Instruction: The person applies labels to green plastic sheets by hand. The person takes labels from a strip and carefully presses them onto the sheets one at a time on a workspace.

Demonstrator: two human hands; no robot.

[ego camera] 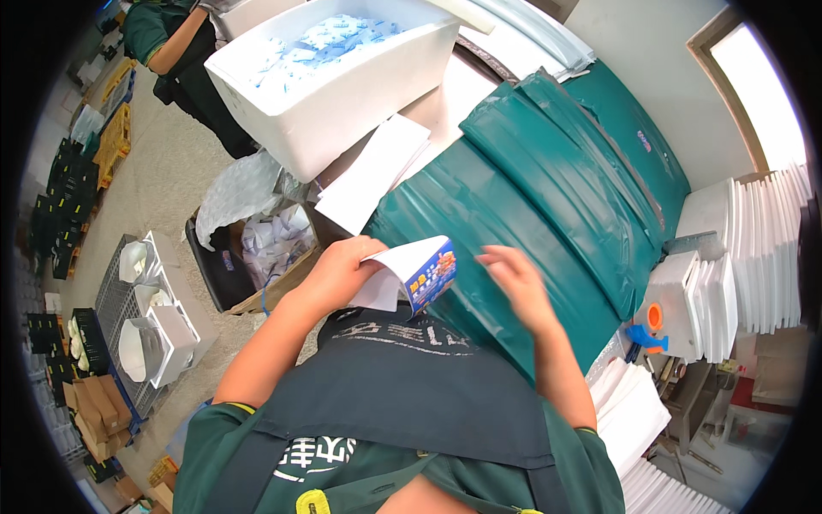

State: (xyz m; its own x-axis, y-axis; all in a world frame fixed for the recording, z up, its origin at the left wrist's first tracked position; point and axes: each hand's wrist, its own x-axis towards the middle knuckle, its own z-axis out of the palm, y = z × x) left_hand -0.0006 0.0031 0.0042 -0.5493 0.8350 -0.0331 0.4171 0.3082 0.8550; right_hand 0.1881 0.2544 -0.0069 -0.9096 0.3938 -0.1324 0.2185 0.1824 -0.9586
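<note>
My left hand (pixel 343 270) grips a curled sheet or small stack of white paper (pixel 392 266) in front of my apron. A blue printed face (pixel 431 276) with writing and a colourful picture shows at its right end. My right hand (pixel 519 289) is apart from the paper, fingers spread and slightly blurred, above a pile of green plastic bags (pixel 514 212). It holds nothing that I can see. Beyond my left hand, several white sheets (pixel 376 170) lie at the foot of a white foam box (pixel 347 109), which holds blue-and-white packets (pixel 334 38).
On the floor at left, an open carton (pixel 282 292) contains crumpled paper scraps (pixel 273 244). White foam boxes (pixel 170 340) stand on a grey pallet (pixel 115 295). A tape dispenser (pixel 648 337) and white foam panels (pixel 709 308) are at right. Another person (pixel 192 70) stands at upper left.
</note>
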